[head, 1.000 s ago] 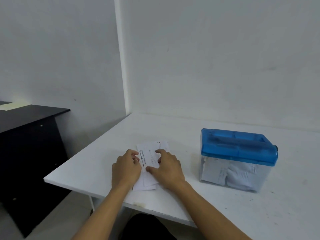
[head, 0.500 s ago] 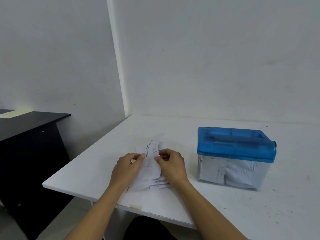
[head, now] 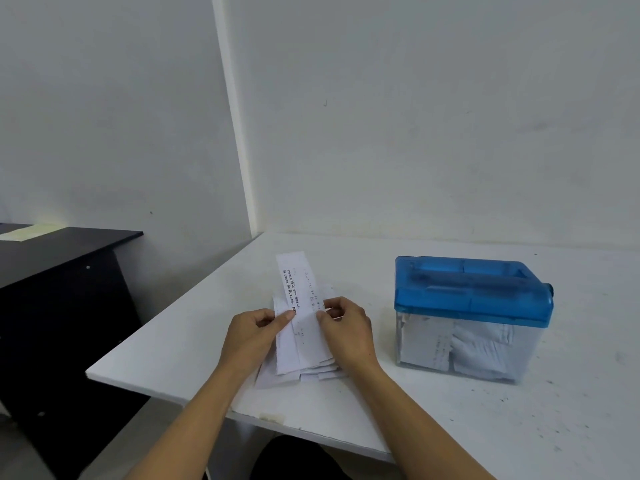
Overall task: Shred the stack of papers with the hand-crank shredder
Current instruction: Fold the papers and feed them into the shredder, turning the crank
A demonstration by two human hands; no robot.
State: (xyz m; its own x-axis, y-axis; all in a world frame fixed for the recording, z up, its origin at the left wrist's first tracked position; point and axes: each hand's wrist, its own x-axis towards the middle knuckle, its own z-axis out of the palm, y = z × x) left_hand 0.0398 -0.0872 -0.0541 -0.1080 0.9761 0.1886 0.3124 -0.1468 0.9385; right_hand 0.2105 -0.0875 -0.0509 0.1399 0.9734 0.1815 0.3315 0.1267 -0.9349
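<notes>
I hold one long paper slip (head: 299, 289) up in both hands. My left hand (head: 251, 332) pinches its left side and my right hand (head: 349, 332) pinches its right side, thumbs on top. The slip points away from me, toward the far edge of the desk (head: 450, 427).

The rest of the stack of papers (head: 311, 370) lies flat under my hands, near the front left corner of the desk.

The shredder (head: 472, 317) sits to the right of my hands, near the middle of the desk. My right hand is the nearer one. Its blue top runs left to right, so I think the slip must turn sideways before it goes in. The clear box below already holds cut paper. I cannot make out the crank well.

Only bare desk lies between my hands and the shredder. A black table (head: 69, 247) stands off to the left, well apart.
</notes>
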